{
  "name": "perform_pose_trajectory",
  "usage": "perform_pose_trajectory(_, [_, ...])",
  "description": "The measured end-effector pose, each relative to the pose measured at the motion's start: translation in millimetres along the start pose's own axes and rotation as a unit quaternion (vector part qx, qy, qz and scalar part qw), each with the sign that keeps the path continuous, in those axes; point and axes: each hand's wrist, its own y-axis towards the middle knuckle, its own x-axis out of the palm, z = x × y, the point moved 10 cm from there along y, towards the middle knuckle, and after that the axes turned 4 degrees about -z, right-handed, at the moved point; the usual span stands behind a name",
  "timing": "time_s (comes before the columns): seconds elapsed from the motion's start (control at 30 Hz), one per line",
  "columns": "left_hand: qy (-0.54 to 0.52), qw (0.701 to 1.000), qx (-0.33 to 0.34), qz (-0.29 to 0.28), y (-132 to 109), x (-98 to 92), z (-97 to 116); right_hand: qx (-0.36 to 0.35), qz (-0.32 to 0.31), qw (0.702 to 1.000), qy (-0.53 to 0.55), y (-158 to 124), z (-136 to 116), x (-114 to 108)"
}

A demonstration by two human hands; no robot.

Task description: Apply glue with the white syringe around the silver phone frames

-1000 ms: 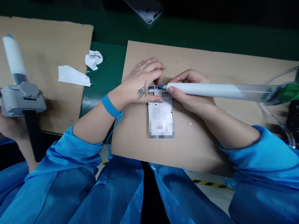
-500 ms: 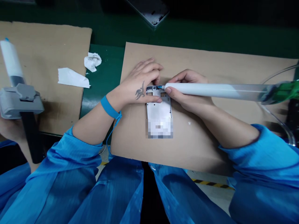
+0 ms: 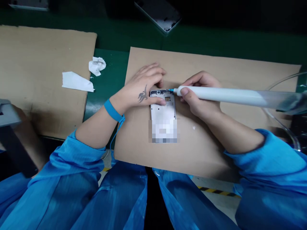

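Note:
A silver metal phone frame [image 3: 163, 113] lies on cardboard, its lower end blurred into blocks. My left hand [image 3: 146, 84], with a blue band round its wrist, steadies the frame: the thumb presses across its upper part and the curled fingers are by its top edge. My right hand [image 3: 203, 95] is closed around the front of a long glue-dispensing syringe [image 3: 230, 96] filled with white material. The syringe lies almost level, and its blue needle tip [image 3: 170, 90] is at the right end of the frame's top edge.
The cardboard sheet [image 3: 144, 143] rests on a green table [image 3: 115, 64]. Two white paper scraps [image 3: 78, 82] lie to the left. Another phone frame [image 3: 165, 19] is at the back. A co-worker's hand tool [image 3: 14, 140] shows at far left. Clear tubing [image 3: 285, 127] curves at right.
My right hand has moved the syringe to the right, its tip sliding along the frame's top edge. My left hand has stayed on the frame. The co-worker's tool has shifted left, partly out of view.

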Motion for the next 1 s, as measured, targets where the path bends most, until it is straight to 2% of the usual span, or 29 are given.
perform_pose_trajectory(0.07, [0.011, 0.999, -0.015, 0.049, -2, -14.0, -14, -0.029, -0.017, 0.999, -0.007, -5, -6, 1])
perform_pose_trajectory(0.13, [0.04, 0.994, -0.054, 0.088, -6, -27.5, -35, -0.073, -0.078, 0.994, -0.038, -10, -18, 14])
perform_pose_trajectory(0.2, [0.068, 0.988, -0.104, 0.089, -10, -33.2, -57, -0.11, -0.139, 0.98, -0.088, -13, -26, 26])
perform_pose_trajectory(0.27, [0.089, 0.984, -0.138, 0.063, -12, -31.2, -70, -0.115, -0.138, 0.973, -0.147, -5, -20, 22])
perform_pose_trajectory(0.33, [0.111, 0.982, -0.151, 0.032, -13, -25.9, -72, -0.084, -0.079, 0.974, -0.196, 15, 1, -6])
perform_pose_trajectory(0.43, [0.142, 0.976, -0.164, -0.001, -13, -19.0, -64, -0.03, 0.069, 0.974, -0.215, 55, 41, -78])
perform_pose_trajectory(0.5, [0.155, 0.972, -0.174, -0.015, -13, -16.8, -58, 0.001, 0.165, 0.963, -0.211, 76, 63, -123])
perform_pose_trajectory(0.57, [0.157, 0.97, -0.183, -0.025, -13, -16.2, -54, 0.017, 0.221, 0.951, -0.213, 91, 72, -144])
perform_pose_trajectory(0.63, [0.152, 0.969, -0.191, -0.038, -13, -15.6, -52, 0.016, 0.219, 0.951, -0.217, 104, 69, -133])
perform_pose_trajectory(0.73, [0.147, 0.97, -0.188, -0.056, -13, -14.4, -47, 0.036, 0.147, 0.959, -0.238, 128, 59, -79])
perform_pose_trajectory(0.77, [0.148, 0.97, -0.186, -0.06, -13, -14.3, -46, 0.072, 0.116, 0.954, -0.266, 138, 60, -60])
perform_pose_trajectory(0.83, [0.155, 0.968, -0.184, -0.067, -12, -14.6, -43, 0.09, 0.106, 0.95, -0.281, 158, 55, -34])
perform_pose_trajectory(0.9, [0.166, 0.965, -0.189, -0.071, -12, -16.5, -43, 0.102, 0.096, 0.946, -0.292, 180, 52, -19])
perform_pose_trajectory(1.0, [0.17, 0.961, -0.202, -0.077, -12, -20.4, -43, 0.108, 0.047, 0.943, -0.311, 203, 51, -7])
